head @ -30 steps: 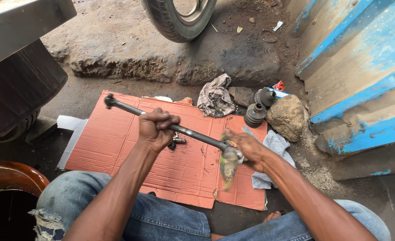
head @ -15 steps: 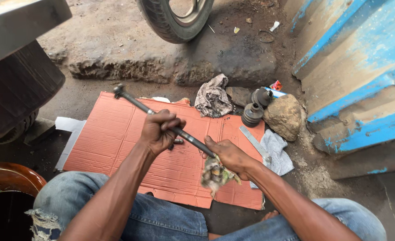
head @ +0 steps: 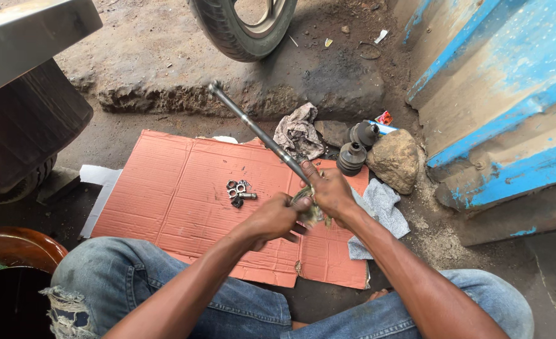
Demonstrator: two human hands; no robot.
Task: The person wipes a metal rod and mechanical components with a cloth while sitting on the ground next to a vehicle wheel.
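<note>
Your left hand (head: 271,220) and right hand (head: 331,193) grip the near end of a long metal shaft (head: 257,133) with a greasy rag (head: 309,213), above red cardboard (head: 165,188) holding small bolts (head: 239,191).

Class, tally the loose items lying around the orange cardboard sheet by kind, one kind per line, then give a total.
Crumpled cloth rags: 2 (grey-brown rag, pale grey rag)
Black rubber boots: 2 (nearer boot, farther boot)
Large brown rock: 1
Total: 5

small red packet (head: 384,117) on the ground beside the rubber boots (head: 357,147), behind the rock (head: 394,160)
</note>
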